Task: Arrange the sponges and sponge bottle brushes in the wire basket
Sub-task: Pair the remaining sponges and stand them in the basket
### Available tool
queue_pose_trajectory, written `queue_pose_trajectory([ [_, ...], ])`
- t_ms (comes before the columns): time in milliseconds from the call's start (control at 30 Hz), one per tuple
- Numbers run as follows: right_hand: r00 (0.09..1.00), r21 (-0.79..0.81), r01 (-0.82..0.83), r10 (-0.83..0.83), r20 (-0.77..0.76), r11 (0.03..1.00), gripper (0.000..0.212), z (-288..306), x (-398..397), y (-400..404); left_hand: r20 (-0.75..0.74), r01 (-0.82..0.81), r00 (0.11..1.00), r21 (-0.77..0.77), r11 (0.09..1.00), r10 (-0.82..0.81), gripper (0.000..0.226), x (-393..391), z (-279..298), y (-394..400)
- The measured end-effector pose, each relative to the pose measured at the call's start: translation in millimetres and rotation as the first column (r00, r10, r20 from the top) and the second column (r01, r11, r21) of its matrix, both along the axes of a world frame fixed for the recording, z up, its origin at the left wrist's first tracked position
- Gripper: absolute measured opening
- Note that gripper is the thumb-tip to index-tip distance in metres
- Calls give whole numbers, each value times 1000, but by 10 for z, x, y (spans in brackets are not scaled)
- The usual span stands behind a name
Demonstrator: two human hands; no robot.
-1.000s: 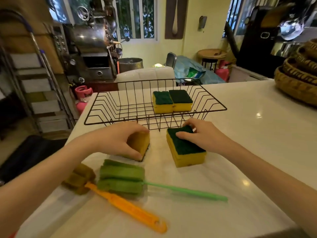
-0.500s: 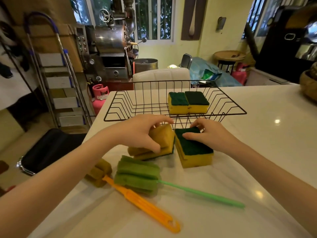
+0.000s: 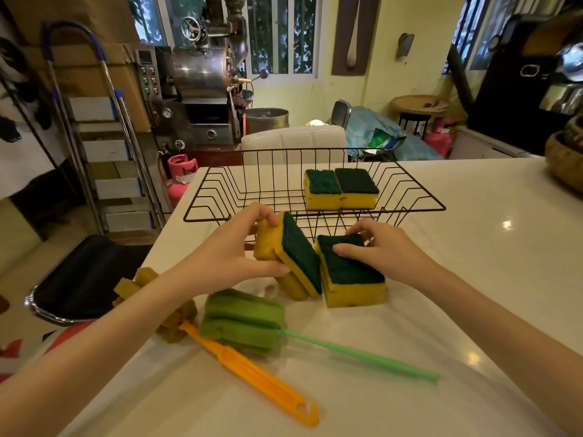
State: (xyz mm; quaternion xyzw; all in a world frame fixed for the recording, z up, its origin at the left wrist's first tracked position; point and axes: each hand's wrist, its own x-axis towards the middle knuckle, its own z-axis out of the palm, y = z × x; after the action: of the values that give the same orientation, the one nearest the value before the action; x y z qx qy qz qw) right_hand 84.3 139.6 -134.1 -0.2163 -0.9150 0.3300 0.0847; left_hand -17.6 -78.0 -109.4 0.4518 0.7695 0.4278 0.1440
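A black wire basket [image 3: 220,197] stands on the white counter [image 3: 473,247], with two yellow-and-green sponges [image 3: 340,187] side by side in its right half. In front of it my left hand [image 3: 233,253] grips a tilted stack of two sponges [image 3: 293,257], raised on its edge. My right hand [image 3: 385,250] rests over a second stack of sponges [image 3: 350,279] that lies flat on the counter, fingers curled around its far end. Nearer me lie a green sponge bottle brush [image 3: 246,320] and an orange-handled bottle brush [image 3: 252,370].
A woven basket [image 3: 564,159] sits at the counter's right edge. Beyond the counter's left edge are a black stool [image 3: 85,279], a step ladder [image 3: 107,146] and a pink gas canister [image 3: 181,178]. A white chair back [image 3: 293,146] stands behind the wire basket.
My left hand has lifted its sponge stack off the counter and tipped it so the green side faces right. My right hand stays on its stack.
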Motion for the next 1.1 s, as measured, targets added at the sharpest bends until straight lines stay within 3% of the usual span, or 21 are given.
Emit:
queue_pose_trajectory([
  [133, 1000, 27, -10, 10, -5, 1000, 50, -17, 8, 6, -200, -134, 974, -107, 985, 111, 45, 53, 5, -51],
  [233, 999, 76, -31, 32, -10, 997, 48, -19, 35, 14, -303, -273, 934, -267, 924, 188, 52, 36, -14, -93],
  [333, 998, 108, -62, 64, -17, 992, 47, -18, 63, 12, -370, -319, 918, -472, 822, 143, 55, -27, -40, -105],
  [400, 995, 148, -88, 94, -31, 985, 45, -13, 75, -2, -324, -268, 941, -545, 794, 95, 54, -69, -56, -81],
  [567, 983, 199, -167, 178, -43, 966, 48, 47, 100, 5, -297, -230, 954, -602, 765, 53, 53, -132, 94, -9],
  [733, 920, 125, -389, 392, 4, 913, 26, 299, 206, 3, -472, -298, 881, -490, 819, 38, 54, 222, 227, 183],
  [900, 854, 194, -511, 468, 230, 837, 54, 376, 208, -18, -675, -511, 737, -539, 670, 19, 78, 420, 144, 588],
  [967, 844, 215, -521, 462, 271, 826, 59, 354, 178, -28, -682, -537, 731, -571, 621, 5, 82, 391, 135, 677],
  [1100, 846, 191, -508, 443, 298, 840, 57, 352, 176, -27, -623, -480, 782, -623, 618, -21, 83, 323, 150, 733],
])
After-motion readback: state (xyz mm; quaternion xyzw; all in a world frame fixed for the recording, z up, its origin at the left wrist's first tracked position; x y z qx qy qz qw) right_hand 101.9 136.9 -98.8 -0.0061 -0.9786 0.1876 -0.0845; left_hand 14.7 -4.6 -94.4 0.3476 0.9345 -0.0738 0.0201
